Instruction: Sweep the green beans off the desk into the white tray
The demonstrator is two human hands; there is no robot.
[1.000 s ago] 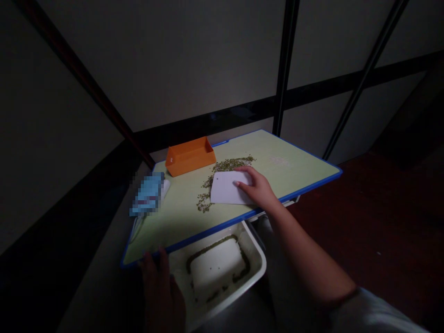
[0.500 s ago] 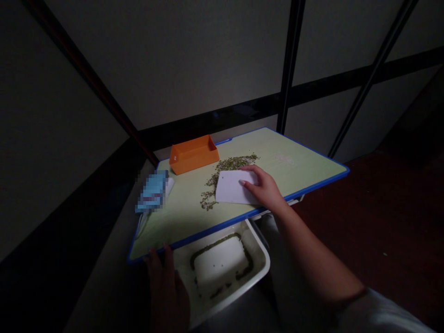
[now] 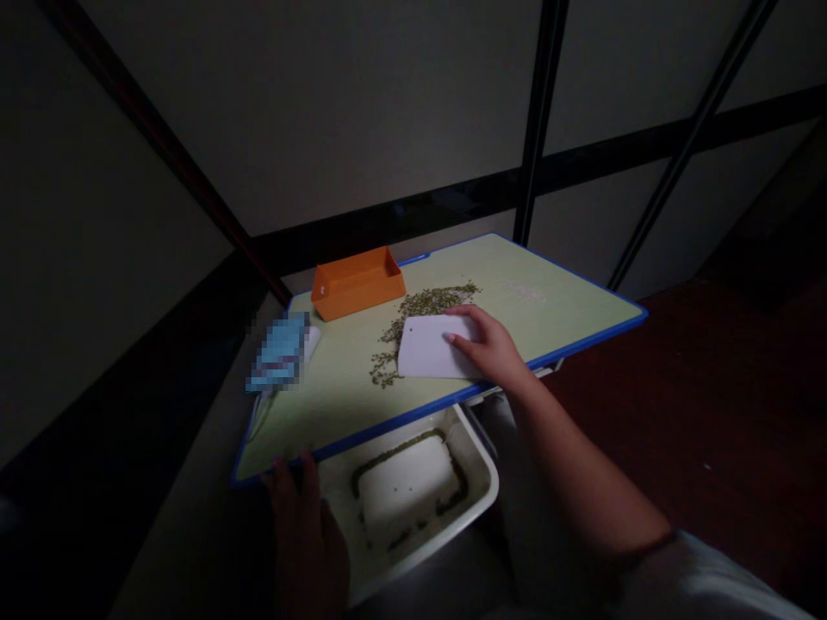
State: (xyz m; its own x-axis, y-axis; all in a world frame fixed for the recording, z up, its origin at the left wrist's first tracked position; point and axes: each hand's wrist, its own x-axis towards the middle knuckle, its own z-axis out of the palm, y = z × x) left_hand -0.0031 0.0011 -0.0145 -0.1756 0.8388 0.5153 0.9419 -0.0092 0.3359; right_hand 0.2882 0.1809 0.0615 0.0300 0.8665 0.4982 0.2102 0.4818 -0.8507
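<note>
My right hand grips a flat white scraper card with a small hole near one corner, fingers behind it and thumb on its near face. The card stands tilted on the pale green tabletop, its left edge against scattered small green-brown grains. Down in shadow, my left hand has its fingers stretched up to the table's front-left edge, beside a white basin. Its fingers look apart, and I see nothing between them. Similar dark grains line the basin's floor edges.
An orange open box sits at the table's back left. A blurred blue packet lies at the left edge, with something white beside it. A faint pale patch marks the tabletop right of the grains. Dark-striped panels rise behind.
The whole view has shifted slightly. My right hand still holds the card against the grains, and neither hand has clearly moved relative to the table.
</note>
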